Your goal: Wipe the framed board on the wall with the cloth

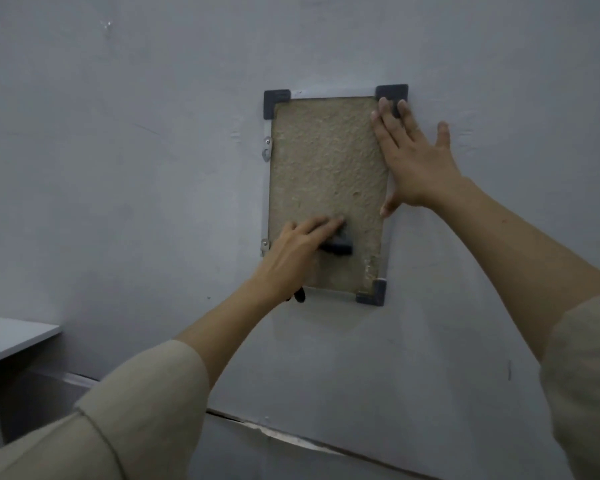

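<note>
The framed board (326,168) hung on the grey wall (153,133). It was rough and tan, with dark corner pieces (392,93) on a thin metal frame. The left hand (298,247) pressed a small dark cloth (442,247) flat against the lower part of the board, with its fingers laid out over the cloth. The right hand (413,157) lay open and flat on the board's right edge, its fingertips touching the top right corner. Both arms wore loose beige sleeves (146,410). A white shelf (11,336) stuck out low on the left.
</note>
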`<state>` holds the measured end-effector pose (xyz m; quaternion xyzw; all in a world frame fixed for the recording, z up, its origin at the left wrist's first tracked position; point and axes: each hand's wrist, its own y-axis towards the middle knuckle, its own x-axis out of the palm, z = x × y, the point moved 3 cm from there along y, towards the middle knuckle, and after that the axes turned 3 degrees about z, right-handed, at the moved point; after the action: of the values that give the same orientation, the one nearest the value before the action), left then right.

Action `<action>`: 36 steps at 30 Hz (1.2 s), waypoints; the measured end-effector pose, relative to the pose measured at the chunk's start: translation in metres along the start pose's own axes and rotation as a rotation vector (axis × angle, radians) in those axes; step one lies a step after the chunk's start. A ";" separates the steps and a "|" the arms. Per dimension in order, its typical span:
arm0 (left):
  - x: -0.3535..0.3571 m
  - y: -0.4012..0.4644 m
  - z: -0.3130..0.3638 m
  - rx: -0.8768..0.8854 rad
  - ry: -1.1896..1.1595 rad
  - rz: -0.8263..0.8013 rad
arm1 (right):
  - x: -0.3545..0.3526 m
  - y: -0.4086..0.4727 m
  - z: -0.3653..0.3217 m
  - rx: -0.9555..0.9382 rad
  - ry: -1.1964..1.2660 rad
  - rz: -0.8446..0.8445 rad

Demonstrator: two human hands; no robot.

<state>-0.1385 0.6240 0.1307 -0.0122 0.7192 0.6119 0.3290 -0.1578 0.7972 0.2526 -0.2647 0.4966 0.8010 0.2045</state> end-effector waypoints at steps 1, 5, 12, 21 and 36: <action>-0.004 0.005 -0.009 -0.146 -0.078 0.129 | 0.000 0.000 0.000 0.001 -0.001 0.000; -0.001 0.006 -0.006 -0.528 -0.260 0.314 | 0.001 -0.001 -0.001 0.001 0.000 0.003; 0.027 -0.010 0.039 -0.220 -0.146 0.113 | 0.000 0.000 -0.001 0.004 0.010 0.001; 0.026 -0.009 0.044 -0.422 -0.235 0.222 | 0.001 0.000 0.000 -0.001 0.007 0.003; 0.024 -0.020 0.026 -0.421 -0.249 0.225 | 0.003 -0.012 0.000 -0.015 -0.024 0.005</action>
<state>-0.1373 0.6513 0.1009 0.0753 0.5270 0.7774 0.3352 -0.1526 0.8020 0.2427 -0.2552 0.4886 0.8084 0.2066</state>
